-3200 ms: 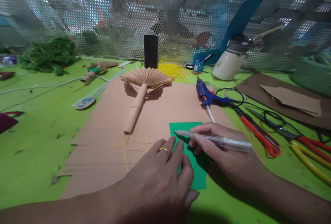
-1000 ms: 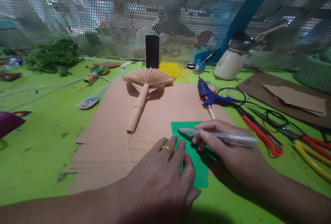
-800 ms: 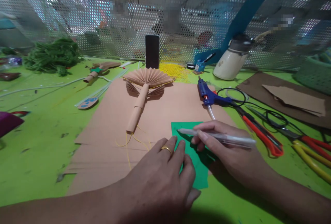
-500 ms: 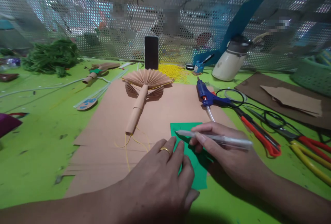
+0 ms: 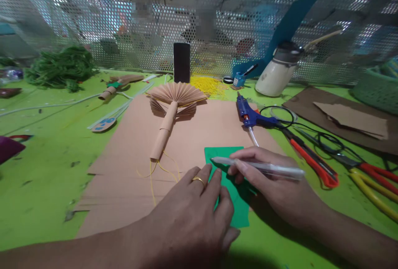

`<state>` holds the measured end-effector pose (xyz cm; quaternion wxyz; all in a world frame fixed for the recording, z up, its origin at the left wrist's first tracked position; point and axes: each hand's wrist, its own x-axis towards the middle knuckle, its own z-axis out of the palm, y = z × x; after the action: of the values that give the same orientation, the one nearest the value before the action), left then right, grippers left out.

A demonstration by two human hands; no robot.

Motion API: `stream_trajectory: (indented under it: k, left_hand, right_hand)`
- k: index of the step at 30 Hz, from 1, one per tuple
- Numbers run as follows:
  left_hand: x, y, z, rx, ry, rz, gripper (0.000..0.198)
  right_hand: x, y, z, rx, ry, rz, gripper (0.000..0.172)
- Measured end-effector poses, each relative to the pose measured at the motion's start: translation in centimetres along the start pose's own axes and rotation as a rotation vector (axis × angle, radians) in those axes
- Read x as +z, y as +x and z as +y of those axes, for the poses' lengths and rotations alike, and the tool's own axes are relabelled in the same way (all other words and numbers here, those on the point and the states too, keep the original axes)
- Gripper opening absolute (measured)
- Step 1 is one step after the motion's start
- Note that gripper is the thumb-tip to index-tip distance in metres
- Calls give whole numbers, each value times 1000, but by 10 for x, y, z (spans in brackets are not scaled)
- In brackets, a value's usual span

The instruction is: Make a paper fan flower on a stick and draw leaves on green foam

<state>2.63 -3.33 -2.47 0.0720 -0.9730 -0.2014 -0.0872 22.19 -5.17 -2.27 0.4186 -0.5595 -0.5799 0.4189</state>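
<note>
My left hand (image 5: 192,215), with a gold ring, lies flat with its fingers pressed on the left edge of a small green paper sheet (image 5: 231,190). My right hand (image 5: 273,186) is closed around a clear pen (image 5: 258,167), whose tip points left over the sheet's upper left corner. The green sheet lies partly on a large tan paper sheet (image 5: 186,136) and partly on the green table (image 5: 46,169). A folded tan paper fan on a rolled handle (image 5: 171,107), with yellow threads at its lower end, lies farther back on the tan sheet.
A blue glue gun (image 5: 248,113), red-handled scissors (image 5: 311,157) and yellow-handled cutters (image 5: 370,182) lie to the right. A white jar (image 5: 276,74), a black cylinder (image 5: 181,61), yellow strands (image 5: 208,84) and green shreds (image 5: 59,66) stand near the perforated metal screen (image 5: 93,16). Brown card (image 5: 342,119) lies at far right.
Both hands have stayed nearly still on the green sheet. The pen tip shifted only slightly over the sheet's upper left corner; small shifts come from the camera.
</note>
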Motion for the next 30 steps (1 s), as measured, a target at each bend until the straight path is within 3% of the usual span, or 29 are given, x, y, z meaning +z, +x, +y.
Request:
stream_trajectory:
  k: [15, 26, 30]
  left_hand:
    - [9, 0, -2, 55, 42, 41, 43]
    - [2, -2, 1, 11, 4, 4, 41]
    - [8, -2, 0, 47, 30, 60, 41]
  right_hand:
    - [1, 0, -2, -1, -6, -13, 15]
    - [0, 0, -1, 12, -11, 6, 15]
    - [0, -1, 3, 29, -22, 21, 16]
